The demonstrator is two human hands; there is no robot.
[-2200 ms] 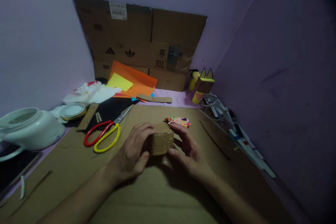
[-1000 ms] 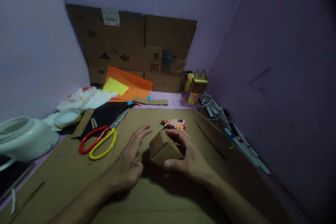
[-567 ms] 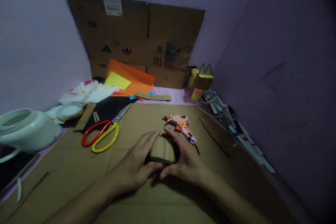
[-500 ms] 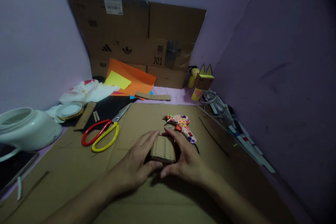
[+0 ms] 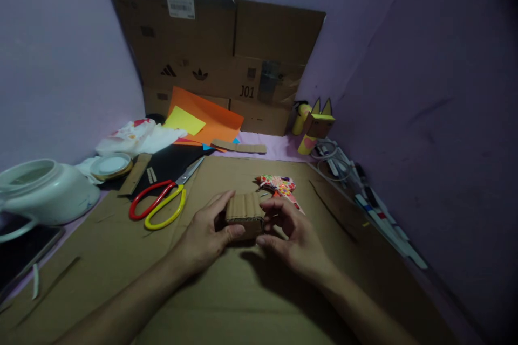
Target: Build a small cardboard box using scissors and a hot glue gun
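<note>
A small cardboard box (image 5: pixel 244 209) with a ridged top is held just above the brown cardboard sheet. My left hand (image 5: pixel 210 230) grips it from the left, thumb along the near face and fingers behind. At its right side is my right hand (image 5: pixel 293 234), fingers curved and spread apart from the thumb. The right fingertips are close to the box's edge; whether they touch it I cannot tell. Behind the box lies a glue gun (image 5: pixel 279 183) with a colourful pattern, partly hidden by the right hand. Scissors (image 5: pixel 164 202) with red and yellow handles lie to the left.
A white teapot-like pot (image 5: pixel 48 194) and a dark phone-like slab (image 5: pixel 28 253) stand at the left. Orange paper (image 5: pixel 218 121) and a cardboard strip (image 5: pixel 238 147) lie at the back. A cardboard animal figure (image 5: pixel 318 126) stands back right, near cables and glue sticks or pens.
The box has been raised and tilted slightly to the left in my left hand. My right hand has loosened from its side and moved right.
</note>
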